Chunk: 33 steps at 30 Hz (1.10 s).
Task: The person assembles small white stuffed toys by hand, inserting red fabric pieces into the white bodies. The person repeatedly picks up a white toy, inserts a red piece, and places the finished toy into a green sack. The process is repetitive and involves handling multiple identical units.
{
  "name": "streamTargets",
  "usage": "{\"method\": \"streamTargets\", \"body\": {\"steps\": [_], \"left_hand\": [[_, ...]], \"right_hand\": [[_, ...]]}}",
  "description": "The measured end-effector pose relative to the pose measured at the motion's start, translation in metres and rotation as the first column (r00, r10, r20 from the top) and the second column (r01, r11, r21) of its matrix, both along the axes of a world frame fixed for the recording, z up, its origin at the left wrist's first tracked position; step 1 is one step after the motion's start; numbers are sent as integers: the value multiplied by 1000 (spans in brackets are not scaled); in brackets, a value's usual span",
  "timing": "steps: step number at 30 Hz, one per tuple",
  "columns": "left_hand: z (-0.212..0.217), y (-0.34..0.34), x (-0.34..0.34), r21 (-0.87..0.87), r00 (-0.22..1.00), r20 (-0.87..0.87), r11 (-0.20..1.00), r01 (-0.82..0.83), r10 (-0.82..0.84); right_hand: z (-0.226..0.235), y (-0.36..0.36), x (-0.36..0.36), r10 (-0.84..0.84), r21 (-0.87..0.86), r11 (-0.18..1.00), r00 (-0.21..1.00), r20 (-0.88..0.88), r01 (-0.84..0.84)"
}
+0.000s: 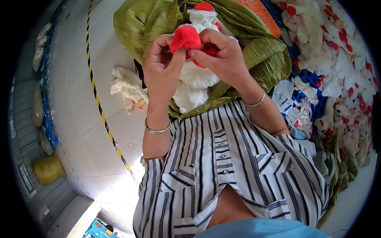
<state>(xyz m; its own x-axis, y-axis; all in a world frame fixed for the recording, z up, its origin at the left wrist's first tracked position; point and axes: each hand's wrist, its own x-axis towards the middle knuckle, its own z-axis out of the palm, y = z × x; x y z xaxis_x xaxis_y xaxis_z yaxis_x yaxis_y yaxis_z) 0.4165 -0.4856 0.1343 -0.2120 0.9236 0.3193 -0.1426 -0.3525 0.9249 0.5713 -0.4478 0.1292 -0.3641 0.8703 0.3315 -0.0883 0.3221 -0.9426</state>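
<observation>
My left hand (162, 67) and my right hand (222, 53) are raised together, both pinching the red fabric part (185, 37) of a white plush toy (196, 81). The toy's fluffy white body hangs below my hands. It is held over the mouth of a large green woven sack (262, 59), where more white and red plush pieces (202, 16) lie. Each wrist wears a silver bangle.
A pile of several white and red plush toys (341, 67) lies to the right on a blue surface, with small plastic packets (285, 99) near it. A loose white plush piece (127, 89) lies on the pale tiled floor by a yellow-black tape line (101, 113). A yellow sack (47, 168) stands at the far left.
</observation>
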Motion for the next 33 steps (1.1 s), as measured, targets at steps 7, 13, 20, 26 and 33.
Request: {"method": "streamTargets", "body": {"steps": [7, 13, 20, 26, 33], "left_hand": [[-8, -1, 0, -114, 982, -190, 993, -30, 7], [-8, -2, 2, 5, 954, -299, 1000, 24, -22], [7, 0, -9, -189, 979, -148, 968, -164, 137], [-6, 3, -14, -123, 912, -409, 991, -44, -10], [12, 5, -151, 81, 800, 161, 800, -595, 578]], "right_hand": [[-8, 4, 6, -32, 198, 979, 994, -100, 52], [3, 11, 22, 47, 9, 999, 998, 46, -48], [13, 14, 41, 7, -30, 1000, 997, 83, -5], [8, 15, 41, -20, 17, 1000, 994, 104, 18], [-4, 79, 158, -637, 126, 760, 769, -51, 638]]}}
